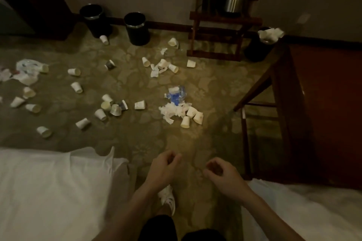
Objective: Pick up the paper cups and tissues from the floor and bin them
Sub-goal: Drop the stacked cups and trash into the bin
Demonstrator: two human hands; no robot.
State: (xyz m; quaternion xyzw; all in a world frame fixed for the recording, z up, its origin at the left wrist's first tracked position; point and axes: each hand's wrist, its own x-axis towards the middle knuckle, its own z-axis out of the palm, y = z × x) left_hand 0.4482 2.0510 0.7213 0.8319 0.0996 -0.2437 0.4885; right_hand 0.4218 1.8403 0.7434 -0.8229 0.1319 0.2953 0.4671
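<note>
Several white paper cups lie scattered over the patterned carpet, among them a cluster (193, 116) at centre right and another group (110, 106) at centre left. Crumpled tissues (170, 112) lie beside the right cluster, and more tissues (156, 69) lie farther back. Two black bins (137, 28) (94, 19) stand against the far wall. A third bin (258, 45) at the right holds white tissues. My left hand (163, 168) and my right hand (221, 175) hang low in front of me with loosely curled fingers, holding nothing, well short of the litter.
White bedding (49, 191) fills the lower left and more bedding (303, 211) the lower right. A dark wooden table (284, 84) stands at the right. A folding wooden rack (221, 23) holds a metal kettle by the wall. A blue plastic wrapper (177, 95) and a plastic bag (27, 70) lie on the carpet.
</note>
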